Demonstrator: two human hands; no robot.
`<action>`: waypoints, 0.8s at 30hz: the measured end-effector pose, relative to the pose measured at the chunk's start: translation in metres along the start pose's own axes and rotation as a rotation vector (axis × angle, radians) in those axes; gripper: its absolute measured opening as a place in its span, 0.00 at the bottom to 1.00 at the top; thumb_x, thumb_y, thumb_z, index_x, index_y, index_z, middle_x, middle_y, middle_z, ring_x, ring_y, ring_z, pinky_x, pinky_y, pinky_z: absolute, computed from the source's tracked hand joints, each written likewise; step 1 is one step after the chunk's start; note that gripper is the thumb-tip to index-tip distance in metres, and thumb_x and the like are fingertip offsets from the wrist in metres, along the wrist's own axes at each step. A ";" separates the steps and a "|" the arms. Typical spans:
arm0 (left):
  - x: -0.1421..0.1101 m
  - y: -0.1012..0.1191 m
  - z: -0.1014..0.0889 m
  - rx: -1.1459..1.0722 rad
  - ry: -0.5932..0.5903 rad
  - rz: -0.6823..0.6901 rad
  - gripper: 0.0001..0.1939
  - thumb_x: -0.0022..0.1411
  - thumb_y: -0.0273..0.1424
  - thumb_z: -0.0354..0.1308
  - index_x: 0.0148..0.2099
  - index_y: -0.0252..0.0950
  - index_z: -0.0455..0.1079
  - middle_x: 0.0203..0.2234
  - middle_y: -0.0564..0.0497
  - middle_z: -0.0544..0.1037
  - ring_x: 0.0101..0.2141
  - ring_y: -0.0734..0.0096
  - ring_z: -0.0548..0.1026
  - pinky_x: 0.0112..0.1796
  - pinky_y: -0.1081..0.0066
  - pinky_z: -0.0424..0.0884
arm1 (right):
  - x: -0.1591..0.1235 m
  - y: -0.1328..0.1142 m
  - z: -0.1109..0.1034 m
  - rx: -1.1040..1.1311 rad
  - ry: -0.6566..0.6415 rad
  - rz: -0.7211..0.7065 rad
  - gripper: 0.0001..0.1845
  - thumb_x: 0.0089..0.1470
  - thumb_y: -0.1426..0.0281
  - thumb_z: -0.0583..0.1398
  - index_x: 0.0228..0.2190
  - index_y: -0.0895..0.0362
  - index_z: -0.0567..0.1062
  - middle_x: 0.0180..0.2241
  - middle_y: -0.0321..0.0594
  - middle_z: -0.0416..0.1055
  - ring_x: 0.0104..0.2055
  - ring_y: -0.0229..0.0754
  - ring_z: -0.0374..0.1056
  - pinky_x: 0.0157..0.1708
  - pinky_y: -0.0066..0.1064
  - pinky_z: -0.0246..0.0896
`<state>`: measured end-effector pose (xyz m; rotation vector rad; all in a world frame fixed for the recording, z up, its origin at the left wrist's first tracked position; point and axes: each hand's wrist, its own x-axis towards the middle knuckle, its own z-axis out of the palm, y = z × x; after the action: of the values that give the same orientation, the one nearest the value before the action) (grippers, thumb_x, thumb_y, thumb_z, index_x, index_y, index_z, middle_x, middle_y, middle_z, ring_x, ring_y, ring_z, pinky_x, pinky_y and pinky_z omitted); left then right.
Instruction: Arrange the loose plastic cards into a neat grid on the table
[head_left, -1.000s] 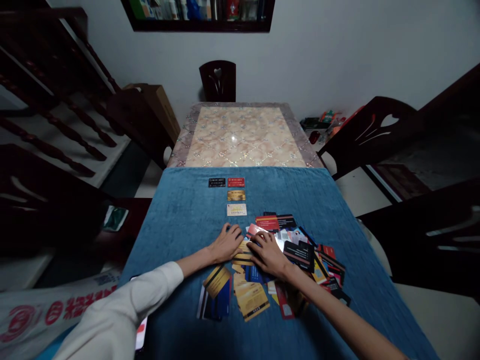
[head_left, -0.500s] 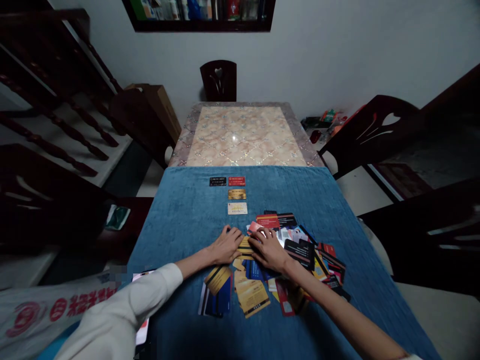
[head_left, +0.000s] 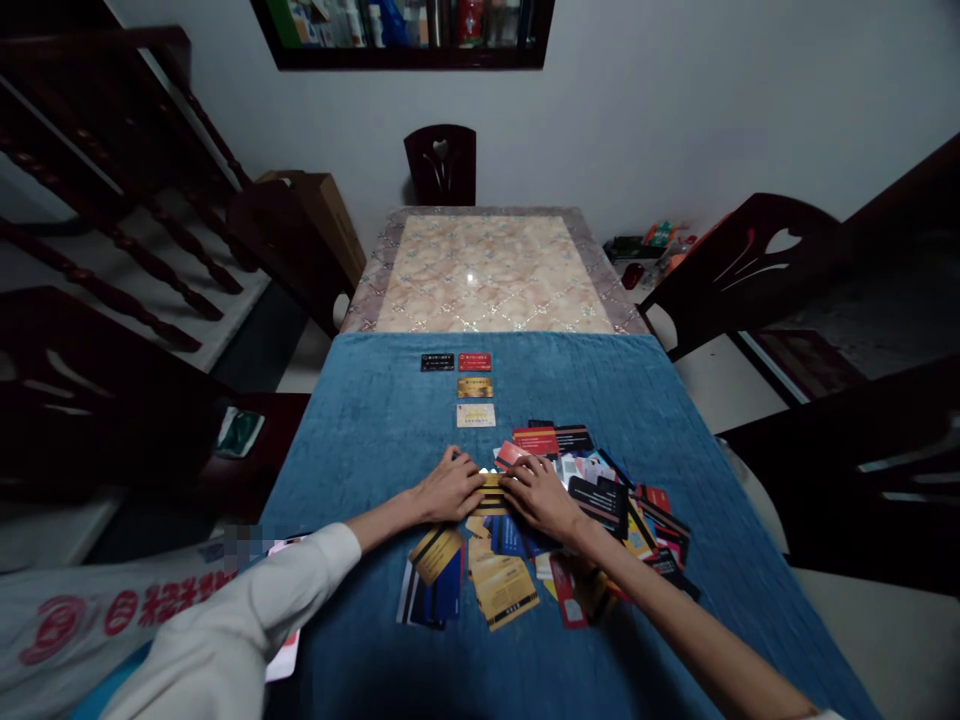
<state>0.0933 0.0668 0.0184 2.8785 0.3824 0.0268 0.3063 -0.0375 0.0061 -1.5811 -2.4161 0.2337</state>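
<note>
A gold card with dark stripes is held level between my two hands. My left hand has its fingers closed on the card's left end. At its right end are the curled fingers of my right hand, which also covers part of the card pile. Under and right of my hands lies a loose, overlapping pile of cards, with a blue card, a yellow card, a black card and a red card. Another gold card rests across blue cards at the near left.
Farther up the blue cloth lie a black card, a red card, a gold card and a whitish card, laid out apart. A phone-like object is partly hidden by my left sleeve. Chairs flank the table.
The gold card between my hands has turned straighter and shows more of its striped face. My hands have barely shifted. The view has moved slightly.
</note>
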 end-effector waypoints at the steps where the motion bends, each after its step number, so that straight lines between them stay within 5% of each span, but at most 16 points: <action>1: 0.000 0.000 0.000 -0.016 0.006 -0.008 0.12 0.69 0.34 0.48 0.42 0.35 0.71 0.35 0.46 0.75 0.40 0.63 0.69 0.48 0.59 0.56 | 0.001 0.000 0.001 0.002 0.011 0.004 0.17 0.65 0.65 0.51 0.49 0.53 0.74 0.43 0.46 0.74 0.50 0.50 0.61 0.48 0.44 0.54; 24: 0.002 -0.018 0.018 -0.313 0.076 -0.245 0.20 0.62 0.20 0.46 0.52 0.36 0.70 0.40 0.47 0.78 0.41 0.66 0.75 0.45 0.66 0.65 | 0.017 0.012 0.016 0.091 0.083 0.167 0.21 0.56 0.77 0.55 0.51 0.54 0.72 0.42 0.45 0.76 0.48 0.51 0.60 0.46 0.41 0.53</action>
<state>0.0916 0.0798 -0.0033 2.5111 0.6774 0.1408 0.3058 -0.0171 -0.0109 -1.7168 -2.1822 0.2983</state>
